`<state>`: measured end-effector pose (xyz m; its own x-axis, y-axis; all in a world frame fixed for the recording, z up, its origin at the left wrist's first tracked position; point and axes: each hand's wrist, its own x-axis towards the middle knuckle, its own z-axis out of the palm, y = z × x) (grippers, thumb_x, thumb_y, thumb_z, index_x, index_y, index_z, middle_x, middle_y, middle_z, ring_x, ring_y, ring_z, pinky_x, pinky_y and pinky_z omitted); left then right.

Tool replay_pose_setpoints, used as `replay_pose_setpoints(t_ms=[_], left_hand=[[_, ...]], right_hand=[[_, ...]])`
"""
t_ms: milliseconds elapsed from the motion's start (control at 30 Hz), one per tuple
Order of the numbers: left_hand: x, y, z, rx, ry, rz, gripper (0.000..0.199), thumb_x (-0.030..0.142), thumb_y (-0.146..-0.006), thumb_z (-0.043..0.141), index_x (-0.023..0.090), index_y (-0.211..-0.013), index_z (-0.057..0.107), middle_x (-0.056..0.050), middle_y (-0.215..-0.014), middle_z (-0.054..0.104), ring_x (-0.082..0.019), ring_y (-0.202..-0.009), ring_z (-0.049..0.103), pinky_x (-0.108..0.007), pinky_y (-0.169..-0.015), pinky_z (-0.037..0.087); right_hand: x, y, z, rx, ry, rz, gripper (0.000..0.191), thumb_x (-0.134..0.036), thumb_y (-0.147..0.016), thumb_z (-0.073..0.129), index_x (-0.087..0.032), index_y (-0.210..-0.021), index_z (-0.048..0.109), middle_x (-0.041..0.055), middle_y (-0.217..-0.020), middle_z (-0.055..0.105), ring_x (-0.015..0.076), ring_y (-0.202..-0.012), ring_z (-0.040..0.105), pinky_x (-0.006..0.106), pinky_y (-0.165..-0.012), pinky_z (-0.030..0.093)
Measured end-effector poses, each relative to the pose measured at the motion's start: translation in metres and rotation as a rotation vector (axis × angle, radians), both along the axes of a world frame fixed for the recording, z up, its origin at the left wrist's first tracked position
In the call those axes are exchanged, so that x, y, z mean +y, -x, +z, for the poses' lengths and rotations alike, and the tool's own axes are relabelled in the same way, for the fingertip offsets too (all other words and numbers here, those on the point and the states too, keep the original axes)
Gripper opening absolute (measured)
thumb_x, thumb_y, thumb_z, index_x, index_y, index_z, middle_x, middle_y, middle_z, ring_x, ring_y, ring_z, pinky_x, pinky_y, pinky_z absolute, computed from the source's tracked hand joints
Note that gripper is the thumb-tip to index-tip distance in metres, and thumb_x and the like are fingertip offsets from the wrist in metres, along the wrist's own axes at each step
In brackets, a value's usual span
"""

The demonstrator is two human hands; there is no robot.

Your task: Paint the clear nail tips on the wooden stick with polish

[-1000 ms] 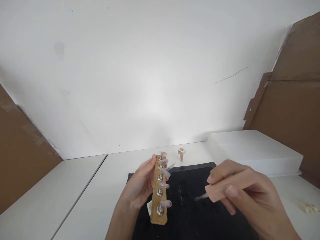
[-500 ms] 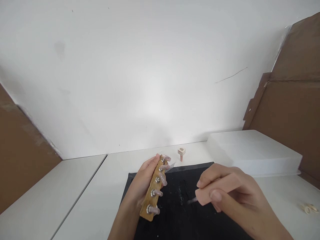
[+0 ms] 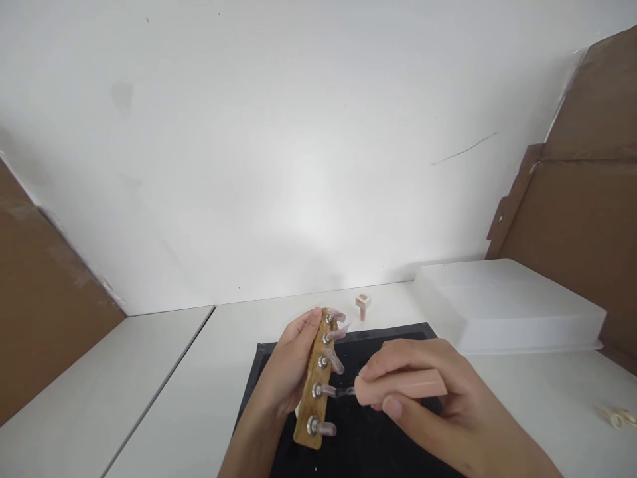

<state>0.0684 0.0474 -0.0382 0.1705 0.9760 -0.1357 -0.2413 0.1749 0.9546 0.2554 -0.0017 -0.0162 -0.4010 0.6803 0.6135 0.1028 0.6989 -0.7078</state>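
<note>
My left hand (image 3: 288, 358) grips a narrow wooden strip (image 3: 311, 405) from its left side, its fingers partly hidden behind. Along the strip stand several metal studs, each with a translucent pinkish nail-like tip (image 3: 327, 429) pointing right. My right hand (image 3: 432, 398) is closed around a peach-coloured block-shaped handle (image 3: 398, 387). A thin dark end of the handled tool meets, or nearly meets, the second tip from the bottom. Both hands are above a black mat (image 3: 358, 451).
A small pale stand (image 3: 363, 303) sits behind the mat. At the right are a white translucent box (image 3: 512, 305) and some small cream rings (image 3: 617, 418). Brown cardboard panels (image 3: 577, 219) stand at both sides, with a white wall (image 3: 298, 133) behind.
My right hand has moved left with the peach handle, bringing its thin end to the tips. The wooden strip has shifted slightly right in my left hand.
</note>
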Motion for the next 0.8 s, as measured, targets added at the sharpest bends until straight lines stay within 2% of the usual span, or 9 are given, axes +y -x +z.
replay_pose_setpoints(t_ms=[67,233,367,533,700,800], left_hand=[[-0.0003,-0.002,0.0008,-0.021,-0.009,0.004,0.039,0.054,-0.077,0.069,0.016,-0.081,0.066,-0.001,-0.068,0.064,-0.011,-0.054,0.057,-0.021,-0.051,0.047],[-0.0024,-0.0042,0.0055,-0.05,-0.03,0.018,0.036,0.05,-0.077,0.072,0.015,-0.084,0.068,-0.001,-0.07,0.065,-0.011,-0.06,0.056,-0.019,-0.055,0.048],[-0.0023,-0.0034,0.0048,-0.062,-0.024,0.01,0.038,0.05,-0.075,0.074,0.015,-0.087,0.069,-0.002,-0.072,0.066,-0.012,-0.062,0.056,-0.02,-0.054,0.048],[-0.0021,-0.0023,0.0037,-0.07,-0.015,0.006,0.039,0.051,-0.074,0.075,0.016,-0.09,0.069,-0.002,-0.073,0.067,-0.012,-0.061,0.059,-0.02,-0.054,0.048],[-0.0022,-0.0013,0.0051,-0.077,0.017,-0.003,0.042,0.053,-0.072,0.076,0.017,-0.093,0.068,-0.001,-0.072,0.068,-0.01,-0.053,0.059,-0.021,-0.051,0.048],[-0.0027,-0.001,0.0061,-0.086,0.027,0.008,0.045,0.053,-0.068,0.079,0.017,-0.093,0.068,-0.001,-0.073,0.069,-0.011,-0.054,0.061,-0.021,-0.052,0.049]], right_hand=[[-0.0003,0.0017,-0.0008,0.047,-0.002,0.011,0.037,0.002,-0.078,0.061,-0.027,-0.099,0.07,-0.0043,-0.084,0.082,0.0116,-0.067,0.073,0.018,-0.063,0.058],[0.0005,0.0064,-0.0044,0.146,0.018,0.01,0.039,0.001,-0.075,0.058,-0.029,-0.097,0.073,-0.0045,-0.082,0.081,0.0108,-0.062,0.071,0.018,-0.058,0.056],[0.0008,0.0076,-0.0036,0.14,0.052,0.008,0.04,0.001,-0.074,0.057,-0.027,-0.095,0.074,-0.0037,-0.082,0.082,0.0112,-0.059,0.071,0.019,-0.055,0.056],[-0.0015,0.0073,-0.0013,0.152,0.095,0.022,0.038,0.002,-0.071,0.056,-0.025,-0.092,0.075,-0.0023,-0.083,0.083,0.0119,-0.07,0.076,0.016,-0.062,0.058],[-0.0023,0.0063,0.0004,0.121,0.153,0.025,0.04,0.002,-0.071,0.054,-0.025,-0.093,0.075,-0.0024,-0.084,0.083,0.012,-0.07,0.077,0.015,-0.061,0.059],[-0.0021,0.0058,0.0022,0.097,0.17,0.017,0.038,0.001,-0.071,0.054,-0.024,-0.091,0.075,-0.0013,-0.084,0.083,0.0133,-0.071,0.077,0.017,-0.062,0.06]])
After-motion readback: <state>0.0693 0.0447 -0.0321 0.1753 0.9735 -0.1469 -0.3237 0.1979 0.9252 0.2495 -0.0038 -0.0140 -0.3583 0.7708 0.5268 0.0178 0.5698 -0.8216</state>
